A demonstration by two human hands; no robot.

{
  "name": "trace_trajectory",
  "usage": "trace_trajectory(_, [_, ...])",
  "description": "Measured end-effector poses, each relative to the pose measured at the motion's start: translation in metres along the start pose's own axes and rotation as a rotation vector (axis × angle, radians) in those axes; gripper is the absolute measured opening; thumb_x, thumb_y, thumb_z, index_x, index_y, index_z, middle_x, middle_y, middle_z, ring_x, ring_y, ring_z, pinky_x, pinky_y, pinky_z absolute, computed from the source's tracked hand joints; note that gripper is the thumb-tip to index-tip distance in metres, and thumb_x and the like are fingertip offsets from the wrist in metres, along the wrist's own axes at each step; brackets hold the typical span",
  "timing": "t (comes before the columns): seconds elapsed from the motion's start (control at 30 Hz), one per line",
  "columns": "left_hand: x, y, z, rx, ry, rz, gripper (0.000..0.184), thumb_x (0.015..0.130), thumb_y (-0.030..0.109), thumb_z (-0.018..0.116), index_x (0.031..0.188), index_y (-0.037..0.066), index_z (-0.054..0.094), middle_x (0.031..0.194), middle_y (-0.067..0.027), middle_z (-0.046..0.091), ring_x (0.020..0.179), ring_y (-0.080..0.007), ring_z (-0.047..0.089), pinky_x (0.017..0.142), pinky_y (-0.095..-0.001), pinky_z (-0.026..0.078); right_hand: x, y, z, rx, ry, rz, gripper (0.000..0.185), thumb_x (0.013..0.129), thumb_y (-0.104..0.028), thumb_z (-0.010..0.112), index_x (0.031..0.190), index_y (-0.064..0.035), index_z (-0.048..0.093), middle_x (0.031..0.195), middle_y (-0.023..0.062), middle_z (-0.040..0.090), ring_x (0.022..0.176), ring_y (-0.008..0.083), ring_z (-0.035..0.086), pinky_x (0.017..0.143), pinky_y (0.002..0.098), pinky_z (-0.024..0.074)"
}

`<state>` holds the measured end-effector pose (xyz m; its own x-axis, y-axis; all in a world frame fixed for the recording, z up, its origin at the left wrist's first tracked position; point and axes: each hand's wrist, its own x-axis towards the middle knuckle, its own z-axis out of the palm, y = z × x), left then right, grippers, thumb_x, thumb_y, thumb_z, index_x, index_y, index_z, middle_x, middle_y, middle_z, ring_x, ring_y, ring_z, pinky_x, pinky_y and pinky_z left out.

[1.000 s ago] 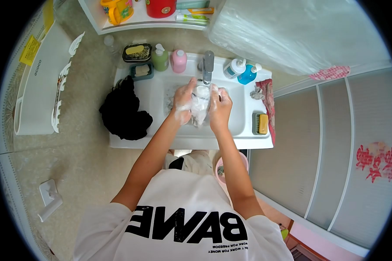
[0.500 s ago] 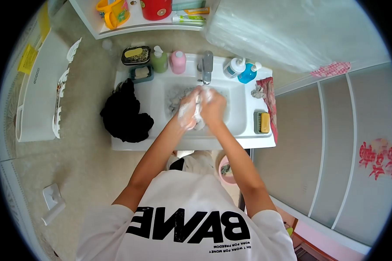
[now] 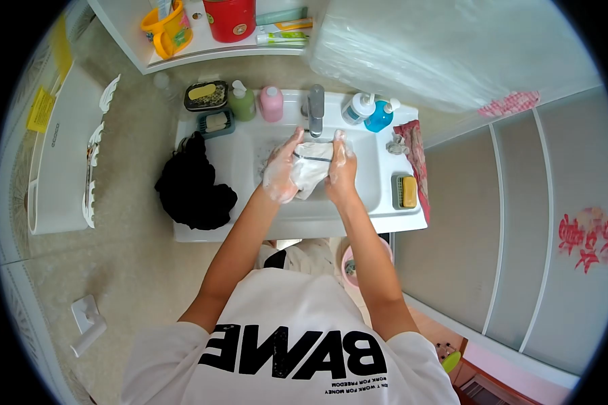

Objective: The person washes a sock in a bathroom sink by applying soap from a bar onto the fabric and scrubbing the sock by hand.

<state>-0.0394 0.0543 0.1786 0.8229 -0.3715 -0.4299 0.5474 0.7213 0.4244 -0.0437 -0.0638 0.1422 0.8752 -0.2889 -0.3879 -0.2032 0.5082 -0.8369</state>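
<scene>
A wet white cloth with a dark stripe (image 3: pixel 311 169) is stretched between my two hands over the white sink (image 3: pixel 368 182); its exact kind is unclear. My left hand (image 3: pixel 282 172), covered in suds, grips its left side with the thumb up. On the right edge, my right hand (image 3: pixel 342 167) is closed, with foam on the thumb and fingers. Just beyond the hands stands the grey faucet (image 3: pixel 315 111). Greyish wet material and suds show in the basin beside my left hand, partly hidden.
Black clothing (image 3: pixel 194 185) lies on the left counter. Behind the basin stand a green pump bottle (image 3: pixel 242 102), a pink bottle (image 3: pixel 271 104), a white pump bottle (image 3: pixel 358 109) and a blue one (image 3: pixel 380 117). Yellow soap (image 3: pixel 408 192) sits right. A pink basin (image 3: pixel 348 266) is below.
The hands, blurred and pressed together around the bunched cloth before, are now apart with the cloth spread between them. Its dark stripe has come into view. The camera view has shifted slightly.
</scene>
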Motion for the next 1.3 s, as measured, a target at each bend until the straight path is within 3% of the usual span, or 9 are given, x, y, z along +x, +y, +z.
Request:
trace_trajectory(0.1, [0.014,-0.007,-0.024,0.194,0.063,0.080,0.034,0.094,0.040,0.054,0.094,0.006,0.060,0.078,-0.0014,0.060,0.068,-0.0148,0.060,0.065,-0.0285,0.050,-0.018,0.033,0.014,-0.543,-0.185,-1.080,0.019,0.089,-0.018,0.058,0.086,0.0002,0.060,0.059,0.0091,0.057,0.047,0.0209,0.054,0.046,0.0376,0.0426])
trace_trajectory(0.2, [0.032,-0.011,-0.063,-0.079,-0.340,-0.098,0.031,0.093,0.037,0.056,0.095,0.007,0.060,0.075,0.0001,0.058,0.065,-0.0141,0.058,0.065,-0.0283,0.050,-0.035,0.039,0.010,-1.126,-0.174,-1.083,0.013,0.083,-0.015,0.061,0.083,-0.0026,0.061,0.061,0.0134,0.059,0.049,0.0301,0.058,0.047,0.0414,0.0449])
trace_trajectory(0.3, [0.005,-0.014,-0.007,-0.016,0.089,-0.023,0.028,0.093,0.037,0.057,0.096,0.009,0.060,0.076,0.0008,0.057,0.064,-0.0127,0.057,0.061,-0.0274,0.049,-0.021,0.016,0.019,-0.990,-0.035,-0.729,0.010,0.077,-0.013,0.064,0.077,-0.0034,0.063,0.064,0.0173,0.060,0.056,0.0367,0.060,0.052,0.0427,0.0477])
trace_trajectory(0.4, [0.069,-0.036,-0.088,-0.288,-0.582,-0.162,0.029,0.094,0.035,0.055,0.097,0.007,0.062,0.086,-0.0040,0.063,0.078,-0.0155,0.062,0.071,-0.0304,0.052,-0.060,0.023,0.030,-1.092,-0.259,-1.261,0.015,0.078,-0.016,0.063,0.073,-0.0018,0.062,0.063,0.0178,0.060,0.058,0.0376,0.060,0.054,0.0427,0.0476])
trace_trajectory(0.77, [0.003,0.001,-0.019,-0.144,-0.129,-0.050,0.030,0.095,0.036,0.051,0.079,0.012,0.056,0.073,-0.0019,0.058,0.063,-0.0144,0.058,0.060,-0.0317,0.050,0.001,-0.006,0.007,0.046,0.026,0.108,0.027,0.091,-0.024,0.056,0.074,-0.0038,0.059,0.063,-0.0037,0.053,0.053,0.0123,0.047,0.047,0.0334,0.0411])
trace_trajectory(0.97, [0.042,-0.009,-0.070,-0.163,-0.354,-0.125,0.034,0.096,0.037,0.050,0.074,0.011,0.053,0.065,0.0000,0.053,0.061,-0.0174,0.056,0.064,-0.0316,0.050,-0.057,0.024,0.021,-1.120,-0.319,-1.202,0.014,0.082,-0.017,0.062,0.071,-0.0090,0.059,0.071,0.0104,0.063,0.055,0.0240,0.058,0.051,0.0349,0.0444])
trace_trajectory(1.03, [-0.014,-0.003,0.016,-0.141,0.227,-0.032,0.033,0.095,0.035,0.053,0.073,0.011,0.050,0.059,0.0011,0.047,0.054,-0.0157,0.050,0.058,-0.0285,0.047,-0.032,0.013,0.023,-1.033,-0.146,-0.933,0.013,0.075,-0.016,0.066,0.070,-0.0072,0.057,0.064,0.0134,0.060,0.054,0.0303,0.058,0.050,0.0395,0.0449])
trace_trajectory(1.23, [0.038,-0.021,-0.073,-0.192,-0.473,-0.154,0.027,0.091,0.036,0.057,0.089,0.009,0.060,0.076,-0.0010,0.061,0.067,-0.0137,0.058,0.063,-0.0253,0.048,-0.037,0.030,0.016,-1.115,-0.139,-1.053,0.014,0.074,-0.014,0.066,0.070,-0.0027,0.060,0.063,0.0185,0.060,0.055,0.0376,0.057,0.050,0.0433,0.0437])
trace_trajectory(1.3, [-0.009,-0.005,-0.008,-0.073,0.065,-0.171,0.026,0.091,0.033,0.056,0.085,0.008,0.060,0.073,-0.0022,0.062,0.065,-0.0145,0.059,0.062,-0.0260,0.049,-0.013,0.009,0.010,-1.058,-0.013,-0.861,0.016,0.078,-0.015,0.064,0.071,-0.0018,0.060,0.061,0.0186,0.059,0.054,0.0353,0.057,0.050,0.0419,0.0420])
